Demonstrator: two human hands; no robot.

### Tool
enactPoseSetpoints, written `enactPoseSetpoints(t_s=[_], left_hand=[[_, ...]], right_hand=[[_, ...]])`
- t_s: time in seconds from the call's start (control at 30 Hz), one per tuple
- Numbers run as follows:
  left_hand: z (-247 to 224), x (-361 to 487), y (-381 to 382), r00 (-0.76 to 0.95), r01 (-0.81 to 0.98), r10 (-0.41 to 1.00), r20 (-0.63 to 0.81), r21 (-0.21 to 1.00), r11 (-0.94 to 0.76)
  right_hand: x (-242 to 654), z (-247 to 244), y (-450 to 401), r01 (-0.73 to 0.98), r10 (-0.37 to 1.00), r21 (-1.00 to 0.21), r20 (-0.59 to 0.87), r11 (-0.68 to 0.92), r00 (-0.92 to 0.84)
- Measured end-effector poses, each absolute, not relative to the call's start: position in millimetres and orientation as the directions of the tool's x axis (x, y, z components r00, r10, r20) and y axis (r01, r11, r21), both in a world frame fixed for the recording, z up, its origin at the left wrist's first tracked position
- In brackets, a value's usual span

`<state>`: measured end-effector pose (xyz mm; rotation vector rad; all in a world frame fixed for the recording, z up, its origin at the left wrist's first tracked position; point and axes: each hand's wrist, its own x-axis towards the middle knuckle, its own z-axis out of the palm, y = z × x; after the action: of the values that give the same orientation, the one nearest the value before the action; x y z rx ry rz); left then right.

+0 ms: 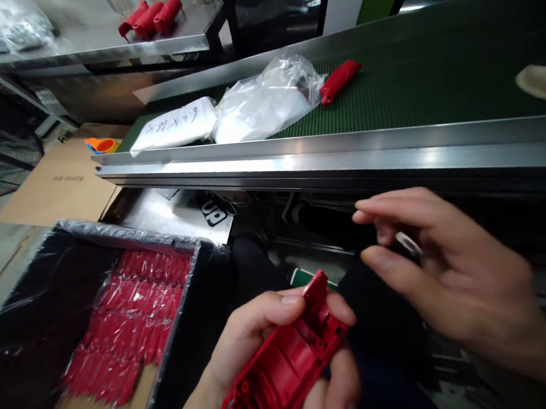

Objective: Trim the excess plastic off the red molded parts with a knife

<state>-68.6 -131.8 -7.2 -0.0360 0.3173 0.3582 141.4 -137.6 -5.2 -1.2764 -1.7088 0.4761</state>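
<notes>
My left hand [249, 326] is wrapped round a red plastic housing shell [285, 364] and holds it with its hollow, ribbed inside facing up. The thumb presses near the upper end, where a flat tab sticks up. To the right, apart from the shell, my right hand [468, 277] is raised with its fingers curled. A small whitish curved piece [408, 244] shows among those fingers; its kind is too blurred to make out. Thumb and forefinger tips do not touch.
A green conveyor belt [434, 85] carries clear plastic bags [265, 107], a white packet [172, 125] and a red housing [340, 81]. At left, a lined box [128, 231] holds bagged red parts [129, 304]. Red housings [149, 20] lie on a metal shelf [85, 49]; orange tape [105, 145] sits on cardboard [58, 177].
</notes>
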Motion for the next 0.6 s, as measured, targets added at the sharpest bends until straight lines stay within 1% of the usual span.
enactPoseSetpoints(t_s=[0.07, 0.13, 0.2, 0.27, 0.37, 0.4, 0.43, 0.47, 0.53, 0.6], left_hand=[[-6.2, -67.9, -129.2, 0.880, -0.358, 0.337, -0.334, -0.003, 0.934], [-7.6, -66.5, -126.5, 0.896, -0.324, 0.307, -0.321, 0.001, 0.946], [-11.0, -65.7, -123.7, 0.938, -0.228, 0.227, -0.262, 0.030, 0.973], [-15.3, -66.0, -121.9, 0.961, -0.129, 0.141, -0.240, 0.066, 0.989], [-20.6, -66.8, -122.7, 0.950, -0.043, 0.057, -0.306, 0.053, 0.998], [-21.4, -66.4, -123.7, 0.941, -0.064, 0.076, -0.330, 0.048, 0.997], [-21.8, -65.5, -124.9, 0.931, -0.111, 0.123, -0.344, 0.056, 0.992], [-21.8, -64.1, -126.0, 0.919, -0.174, 0.189, -0.345, 0.074, 0.982], [-21.6, -60.7, -127.7, 0.889, -0.295, 0.317, -0.331, 0.115, 0.949], [-22.5, -57.9, -127.7, 0.890, -0.318, 0.338, -0.305, 0.116, 0.941]], right_hand=[[134.2, -1.5, -135.0, 0.503, 0.932, -0.788, 0.342, 0.354, -0.120], [129.8, 3.5, -131.0, 0.469, 0.926, -0.799, 0.310, 0.376, -0.215], [127.6, 7.6, -126.6, 0.395, 0.913, -0.832, 0.293, 0.389, -0.283], [126.3, 9.1, -123.7, 0.332, 0.906, -0.865, 0.267, 0.376, -0.328], [124.4, 6.2, -122.9, 0.282, 0.905, -0.894, 0.243, 0.349, -0.350], [123.9, 4.1, -123.1, 0.268, 0.919, -0.911, 0.219, 0.313, -0.329], [123.7, 1.6, -122.9, 0.239, 0.943, -0.937, 0.184, 0.254, -0.278], [124.2, -1.1, -122.4, 0.182, 0.970, -0.966, 0.149, 0.184, -0.193], [127.2, -6.8, -120.3, -0.005, 0.995, -0.996, 0.085, 0.085, 0.049], [133.0, -12.8, -118.8, -0.159, 0.968, -0.984, 0.038, 0.079, 0.246]])
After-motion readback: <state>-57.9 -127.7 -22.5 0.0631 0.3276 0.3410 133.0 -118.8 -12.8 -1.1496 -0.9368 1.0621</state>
